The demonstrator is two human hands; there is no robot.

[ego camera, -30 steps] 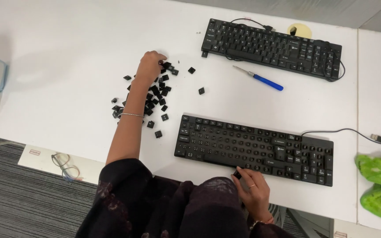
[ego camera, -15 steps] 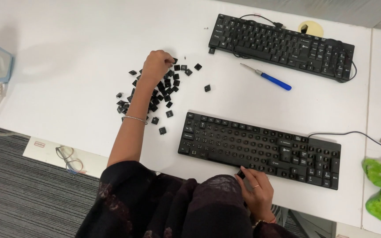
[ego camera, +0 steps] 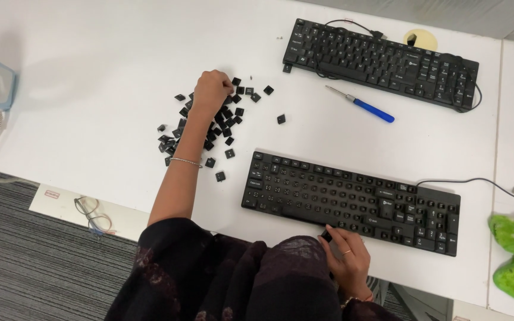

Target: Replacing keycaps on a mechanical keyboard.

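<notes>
Left hand [ego camera: 210,90], fingers bunched over scattered black keycaps [ego camera: 221,119], centre-left of frame; a pinched cap cannot be confirmed. Caps judged light, rigid, slippery; best gripped by opposite sides. Right hand [ego camera: 345,257] curled against near keyboard [ego camera: 352,202], lower centre.

Matt black plastic keycaps [ego camera: 221,119] on a smooth white table [ego camera: 102,71].

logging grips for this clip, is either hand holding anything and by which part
The left hand is closed on top of the pile of loose black plastic keycaps; whether it pinches one cannot be told. The right hand grips the near front edge of the black keyboard.
</notes>
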